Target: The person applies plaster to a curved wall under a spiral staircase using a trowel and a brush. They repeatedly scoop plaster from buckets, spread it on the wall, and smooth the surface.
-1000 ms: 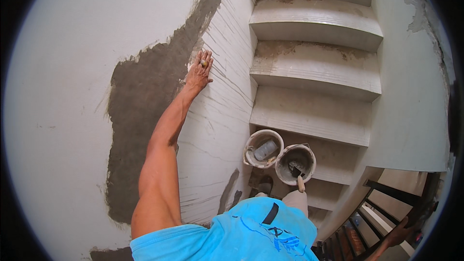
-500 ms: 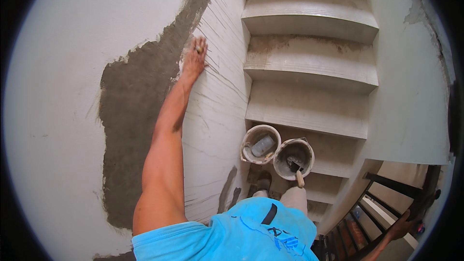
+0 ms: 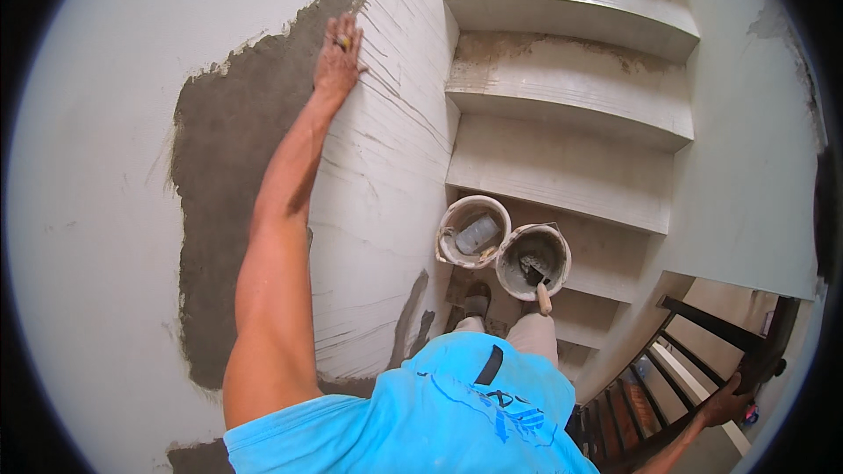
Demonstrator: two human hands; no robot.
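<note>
My left hand [image 3: 339, 57] lies against the white wall with its fingers stretched out, a ring on one of them. It rests along the right edge of a dark grey mortar patch [image 3: 224, 158], whose border is ragged. Between the fingers and the wall no tool shows. Down at the lower right, my right hand [image 3: 727, 404] is wrapped round the dark handrail [image 3: 762, 360] of the stair railing. Thin grey drip lines run down the wall beside my left hand.
Two buckets stand on a step by my feet: one bucket [image 3: 445, 246] holds a greyish block-shaped object, the other bucket [image 3: 562, 274] holds a trowel [image 3: 544, 298] and grey mix. Pale stairs [image 3: 562, 158] rise ahead, with a white wall [image 3: 746, 184] on the right.
My left hand has slid farther up and slightly left along the edge of the mortar patch, fingers now stretched straighter. The whole view has shifted a little. My right hand stays on the handrail.
</note>
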